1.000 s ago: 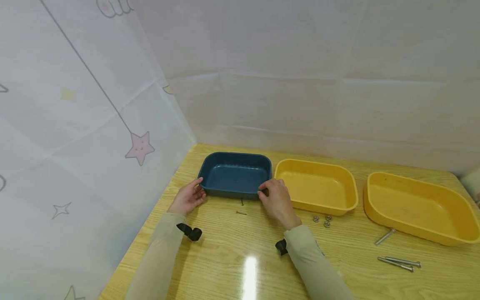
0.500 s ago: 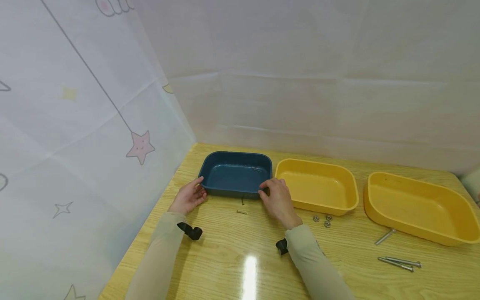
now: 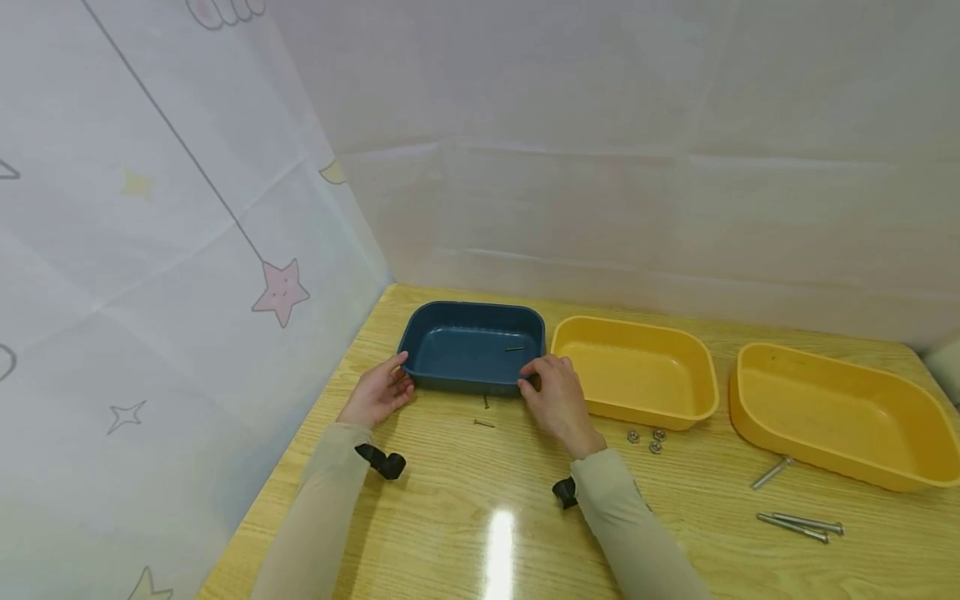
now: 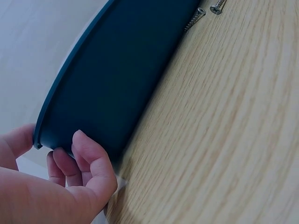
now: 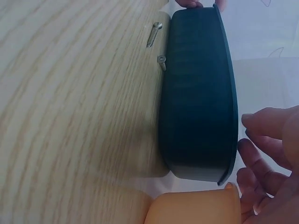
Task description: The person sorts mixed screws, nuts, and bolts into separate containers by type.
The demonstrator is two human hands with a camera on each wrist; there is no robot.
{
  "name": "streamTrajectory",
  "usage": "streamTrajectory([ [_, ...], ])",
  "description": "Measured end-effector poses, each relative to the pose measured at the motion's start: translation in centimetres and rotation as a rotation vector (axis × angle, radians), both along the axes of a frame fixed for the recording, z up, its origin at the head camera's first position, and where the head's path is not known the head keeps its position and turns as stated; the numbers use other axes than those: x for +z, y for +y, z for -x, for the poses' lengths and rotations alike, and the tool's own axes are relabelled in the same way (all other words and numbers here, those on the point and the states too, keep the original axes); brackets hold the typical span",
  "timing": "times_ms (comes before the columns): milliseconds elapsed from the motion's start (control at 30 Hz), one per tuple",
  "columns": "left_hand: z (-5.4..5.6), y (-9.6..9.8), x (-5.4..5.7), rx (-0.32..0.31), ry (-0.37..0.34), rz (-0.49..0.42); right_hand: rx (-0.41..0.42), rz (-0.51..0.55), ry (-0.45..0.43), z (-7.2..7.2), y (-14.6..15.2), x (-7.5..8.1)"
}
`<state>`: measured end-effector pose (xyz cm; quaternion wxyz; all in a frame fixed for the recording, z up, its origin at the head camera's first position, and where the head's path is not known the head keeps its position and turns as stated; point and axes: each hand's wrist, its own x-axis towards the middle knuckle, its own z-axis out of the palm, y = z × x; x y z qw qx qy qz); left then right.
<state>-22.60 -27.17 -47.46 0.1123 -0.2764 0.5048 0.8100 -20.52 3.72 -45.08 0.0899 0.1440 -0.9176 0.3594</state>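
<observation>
A dark blue tray [image 3: 472, 385] stands at the table's back left, with one small screw [image 3: 514, 348] lying inside. My left hand [image 3: 377, 394] grips its left front corner; in the left wrist view the thumb is at the rim and the curled fingers are against the outer wall. Over the right front corner is my right hand [image 3: 557, 402], fingers loosely bent, nothing visible between them. In the right wrist view its thumb stands off the rim, and a fingertip is near or touching it. Two more screws, one upright-looking [image 3: 486, 402] and one flat [image 3: 483, 423], lie before the tray.
A yellow tray [image 3: 637, 410] sits right beside the blue one, close to my right hand. Farther right is another yellow tray [image 3: 832, 464]. Three nuts [image 3: 656, 447] lie before the middle tray, and three long bolts [image 3: 772, 472] before the right one. A cloth wall [image 3: 600, 208] rises behind.
One second ago no screw showed inside the blue tray; half a second ago one appeared near its right side. It now lies slightly nearer the front. Both hands have barely moved.
</observation>
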Motion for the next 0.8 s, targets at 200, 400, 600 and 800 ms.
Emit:
streamTrajectory([
  [200,-0.1,-0.1,0.0,-0.002,-0.003,-0.012,0.035,0.157,0.027,-0.5,-0.1,0.3],
  [400,-0.2,-0.1,0.0,-0.007,-0.004,0.0,0.118,0.406,-0.149,-1.7,-0.5,0.5],
  [600,-0.2,0.0,0.1,-0.013,-0.004,0.015,0.152,0.504,-0.256,-2.6,-1.3,-0.2],
  [800,-0.3,0.0,0.1,-0.014,-0.006,0.021,0.092,0.479,-0.287,-2.7,-2.4,-1.9],
])
